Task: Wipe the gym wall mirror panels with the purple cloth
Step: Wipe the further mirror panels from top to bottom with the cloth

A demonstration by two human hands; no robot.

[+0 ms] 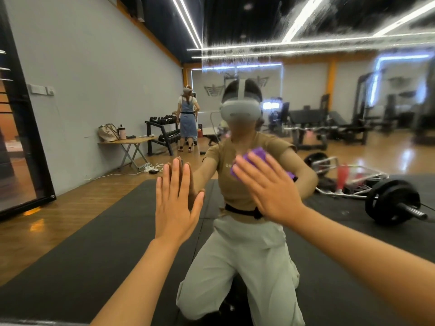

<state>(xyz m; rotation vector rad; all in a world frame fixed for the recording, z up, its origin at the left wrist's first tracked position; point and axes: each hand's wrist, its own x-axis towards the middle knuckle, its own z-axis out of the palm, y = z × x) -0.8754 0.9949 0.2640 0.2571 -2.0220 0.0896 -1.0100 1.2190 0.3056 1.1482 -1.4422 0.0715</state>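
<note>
Mirror [329,114] fills view ahead. Left hand [175,203] flat on glass, left of centre. Right hand [266,184] to its right, pressing cloth [259,154] against glass; cloth between palm and mirror. Reflected behind: mat [94,243] on floor, barbell [390,201] on mat at right, worktop [127,141] against left wall with bag [108,132] and bottle [121,131] on it, dumbbell rack [162,132] right of worktop, second person [187,118] standing beside rack.
</note>
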